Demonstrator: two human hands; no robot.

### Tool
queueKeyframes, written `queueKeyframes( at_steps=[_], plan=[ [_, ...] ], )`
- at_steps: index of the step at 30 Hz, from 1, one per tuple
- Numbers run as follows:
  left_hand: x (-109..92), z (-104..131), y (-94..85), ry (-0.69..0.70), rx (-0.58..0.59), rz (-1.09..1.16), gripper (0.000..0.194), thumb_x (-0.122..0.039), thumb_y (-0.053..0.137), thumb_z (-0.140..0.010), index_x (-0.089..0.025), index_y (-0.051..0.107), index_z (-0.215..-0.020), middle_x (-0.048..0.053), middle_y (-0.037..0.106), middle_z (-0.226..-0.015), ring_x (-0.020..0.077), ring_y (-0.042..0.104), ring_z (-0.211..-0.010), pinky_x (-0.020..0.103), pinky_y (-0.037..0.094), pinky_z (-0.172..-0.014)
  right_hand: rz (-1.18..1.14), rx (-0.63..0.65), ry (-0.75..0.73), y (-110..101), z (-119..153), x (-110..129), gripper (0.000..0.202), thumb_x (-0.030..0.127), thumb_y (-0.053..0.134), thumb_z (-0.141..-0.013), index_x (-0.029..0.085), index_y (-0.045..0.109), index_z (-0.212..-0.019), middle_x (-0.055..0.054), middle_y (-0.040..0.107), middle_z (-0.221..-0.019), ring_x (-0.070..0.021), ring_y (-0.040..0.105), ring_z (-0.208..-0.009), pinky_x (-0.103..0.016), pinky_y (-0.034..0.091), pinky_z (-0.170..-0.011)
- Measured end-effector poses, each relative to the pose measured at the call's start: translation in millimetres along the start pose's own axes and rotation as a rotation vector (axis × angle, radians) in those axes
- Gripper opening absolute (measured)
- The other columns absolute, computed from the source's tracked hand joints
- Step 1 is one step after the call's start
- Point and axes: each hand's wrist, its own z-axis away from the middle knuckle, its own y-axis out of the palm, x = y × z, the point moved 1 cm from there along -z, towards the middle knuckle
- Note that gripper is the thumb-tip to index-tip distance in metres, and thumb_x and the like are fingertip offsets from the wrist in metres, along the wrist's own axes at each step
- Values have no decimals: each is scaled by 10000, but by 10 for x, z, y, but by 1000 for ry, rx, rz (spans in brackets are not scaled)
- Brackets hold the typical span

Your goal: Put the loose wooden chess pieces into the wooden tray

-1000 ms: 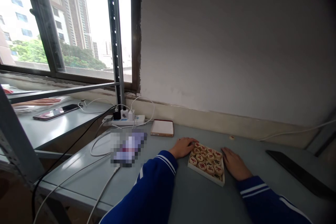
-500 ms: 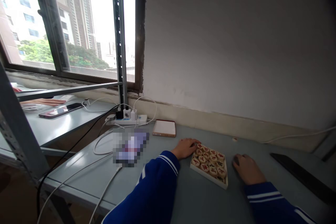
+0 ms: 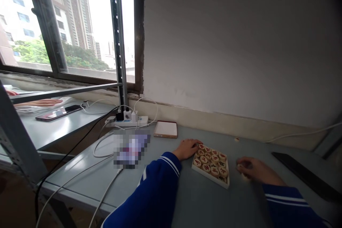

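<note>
A shallow white box [image 3: 210,176] holds rows of round Chinese chess pieces [image 3: 213,158] with red and dark characters. My left hand [image 3: 187,149] lies at the box's far left corner, its fingers stretched out and touching the edge. To the right of the box, my right hand [image 3: 258,170] is closed, thumb and fingers round a pale Chinese chess piece [image 3: 239,166]. Another pale piece seems to show under the fingers, though blur and the hand hide most of it.
A single chess piece [image 3: 237,139] lies near the wall. Behind my left hand is a box lid [image 3: 165,129]. A blurred-out phone [image 3: 132,149], cables and a power strip [image 3: 141,121] are at left, a long black object [image 3: 301,174] at right. Another person's hand [image 3: 44,103] rests on the adjoining table.
My right hand has shifted slightly right and its fingers have curled, with a pale chess piece now showing in them. My left hand stays at the box's corner. The view has turned slightly.
</note>
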Motion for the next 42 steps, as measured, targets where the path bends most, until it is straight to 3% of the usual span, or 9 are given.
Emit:
queueKeyframes(
  at_steps=[3,7,10,13,17,26,37,42],
  plan=[
    [-6,4,-5,-1,-5,11,363,-331,295,-870,-310,447,-1199,20,501,-1172,243,425,-1070,417,311,-899,-29,35,-43,59,3,145,294,462,500,-703,206,632,-760,-51,639,-772,-182,595,-652,-249,413,-534],
    [2,6,-2,3,-13,30,367,-346,288,-872,-298,455,-1196,24,506,-1166,242,427,-1065,406,310,-900,-58,-111,-103,35,21,372,274,433,483,-737,200,611,-803,-59,624,-796,-196,580,-723,-269,430,-593],
    [19,0,10,12,-18,29,368,-354,284,-872,-304,455,-1193,24,508,-1159,241,432,-1057,409,310,-897,-105,-223,-263,-39,101,618,317,481,446,-776,227,591,-895,-55,603,-890,-191,566,-739,-288,445,-623],
    [31,-6,23,16,-27,23,356,-344,293,-867,-323,453,-1185,11,508,-1158,238,434,-1058,418,312,-892,-204,-134,-449,-61,209,884,328,497,439,-793,239,583,-935,-56,592,-919,-190,559,-786,-301,458,-686],
    [24,-10,24,12,-21,8,354,-334,295,-868,-318,452,-1185,8,505,-1168,237,426,-1070,415,313,-897,-290,13,-507,-8,299,1078,319,479,437,-806,247,580,-972,-53,578,-961,-192,546,-848,-297,462,-712],
    [12,-2,14,6,-17,-8,363,-328,292,-869,-315,445,-1199,3,498,-1177,234,424,-1077,404,315,-905,-371,103,-508,-23,324,1133,283,432,451,-814,234,583,-968,-59,548,-990,-184,525,-858,-304,457,-743],
    [-18,15,-15,13,-11,0,358,-319,298,-871,-303,447,-1196,13,501,-1178,230,424,-1076,398,311,-907,-337,91,-507,-22,350,1167,249,397,433,-822,227,597,-902,-50,565,-952,-162,551,-781,-267,468,-676],
    [-21,16,-14,5,-10,3,355,-328,292,-874,-307,447,-1192,12,503,-1175,236,426,-1074,409,310,-903,-295,8,-502,-19,334,1154,328,438,383,-837,231,569,-1011,-59,576,-1013,-191,533,-898,-292,453,-739]
  ],
)
